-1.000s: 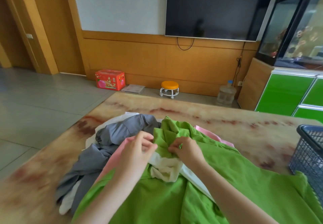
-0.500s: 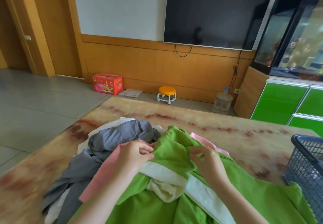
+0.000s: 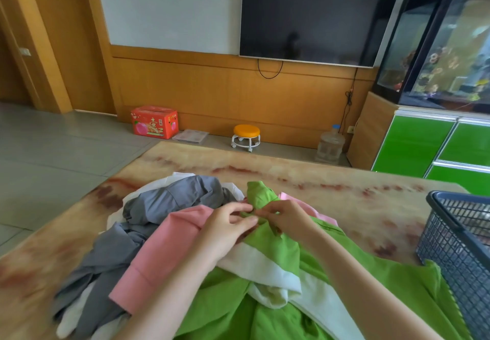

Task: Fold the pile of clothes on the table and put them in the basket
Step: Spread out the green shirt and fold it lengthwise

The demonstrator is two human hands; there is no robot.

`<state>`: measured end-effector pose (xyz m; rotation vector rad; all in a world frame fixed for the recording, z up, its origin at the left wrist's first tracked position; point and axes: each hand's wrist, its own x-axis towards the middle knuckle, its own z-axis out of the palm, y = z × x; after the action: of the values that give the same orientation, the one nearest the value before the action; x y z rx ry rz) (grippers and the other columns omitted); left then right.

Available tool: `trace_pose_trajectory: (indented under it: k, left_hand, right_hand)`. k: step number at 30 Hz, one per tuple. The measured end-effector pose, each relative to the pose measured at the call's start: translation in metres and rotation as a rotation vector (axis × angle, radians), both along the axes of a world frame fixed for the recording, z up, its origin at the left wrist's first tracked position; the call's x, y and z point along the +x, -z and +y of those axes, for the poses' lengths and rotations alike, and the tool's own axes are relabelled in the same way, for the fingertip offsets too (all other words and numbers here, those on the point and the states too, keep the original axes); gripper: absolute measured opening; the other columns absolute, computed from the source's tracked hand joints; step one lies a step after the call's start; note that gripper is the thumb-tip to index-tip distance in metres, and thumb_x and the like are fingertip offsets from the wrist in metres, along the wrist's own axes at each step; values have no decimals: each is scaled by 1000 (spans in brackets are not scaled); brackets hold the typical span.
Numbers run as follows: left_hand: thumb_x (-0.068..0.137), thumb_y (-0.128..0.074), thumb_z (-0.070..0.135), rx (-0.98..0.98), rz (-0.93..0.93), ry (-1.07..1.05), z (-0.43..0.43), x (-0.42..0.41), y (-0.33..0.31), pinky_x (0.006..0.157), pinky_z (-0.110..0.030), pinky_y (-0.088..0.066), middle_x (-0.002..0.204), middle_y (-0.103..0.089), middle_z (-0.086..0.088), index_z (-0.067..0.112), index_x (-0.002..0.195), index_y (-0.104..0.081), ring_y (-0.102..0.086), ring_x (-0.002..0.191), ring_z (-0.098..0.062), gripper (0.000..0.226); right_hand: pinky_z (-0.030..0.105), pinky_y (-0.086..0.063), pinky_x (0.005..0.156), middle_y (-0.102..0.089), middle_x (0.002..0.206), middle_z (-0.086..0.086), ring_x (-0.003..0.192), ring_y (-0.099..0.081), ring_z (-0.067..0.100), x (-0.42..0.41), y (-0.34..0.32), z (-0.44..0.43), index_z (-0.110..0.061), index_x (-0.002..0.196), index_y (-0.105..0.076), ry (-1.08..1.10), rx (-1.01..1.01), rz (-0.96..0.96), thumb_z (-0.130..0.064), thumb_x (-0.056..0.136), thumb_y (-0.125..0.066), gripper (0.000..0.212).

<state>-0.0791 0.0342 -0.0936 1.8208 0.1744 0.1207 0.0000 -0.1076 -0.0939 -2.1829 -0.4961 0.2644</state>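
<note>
You have one green garment (image 3: 384, 281), one pink garment (image 3: 164, 249), one grey garment (image 3: 180, 196) and at least one white garment (image 3: 265, 265) piled at six o'clock. One basket (image 3: 456, 255) stands at three o'clock.

A single view, taken from the person's head, looks forward and down across the counter (image 3: 331, 191). Both forearms come in from the bottom edge. The left hand (image 3: 228, 224) and right hand (image 3: 286, 217) meet just below the middle of the frame, near the lens, pinching the green garment (image 3: 278, 249). The counter runs away from the camera to a far edge about halfway up. Above it the floor (image 3: 53, 154) and the television (image 3: 318, 13) on the facing wall stand well off. The basket (image 3: 456, 247) is cut by the right edge. The wide lens tilts upright lines near the borders
</note>
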Motion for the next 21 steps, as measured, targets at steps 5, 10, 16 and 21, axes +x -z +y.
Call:
trace_pose_trajectory:
  k: [5,10,16,21]
  left_hand:
    - [85,-66,18,241,14,-117,33,5,19,90,-34,-50,97,-67,2,27,85,-66,-63,94,-13,9]
    - [87,-62,40,432,259,184,20,12,27,79,-32,-51,90,-71,-2,14,92,-71,-66,80,-17,28]
    - [78,-66,54,598,305,232,4,21,41,67,-28,-44,68,-63,4,21,65,-65,-55,67,-12,35]
    - [76,-76,29,370,27,-26,10,15,24,62,-19,-39,65,-59,15,27,66,-63,-55,66,-5,17]
  right_hand:
    - [17,-41,47,-57,61,-5,46,-50,6,-9,17,-33,-20,70,-58,151,-28,-138,-18,94,-56,24]
    - [27,-45,65,-61,78,-2,70,-59,11,-29,41,-90,-21,71,-58,255,11,-189,-13,92,-57,22]
    - [13,-43,55,-63,72,-2,60,-56,4,-39,56,-106,-19,73,-62,281,61,-102,-13,89,-62,17]
    - [23,-51,58,-65,66,-3,57,-60,0,-38,43,-85,-20,77,-63,256,128,-117,-18,90,-61,13]
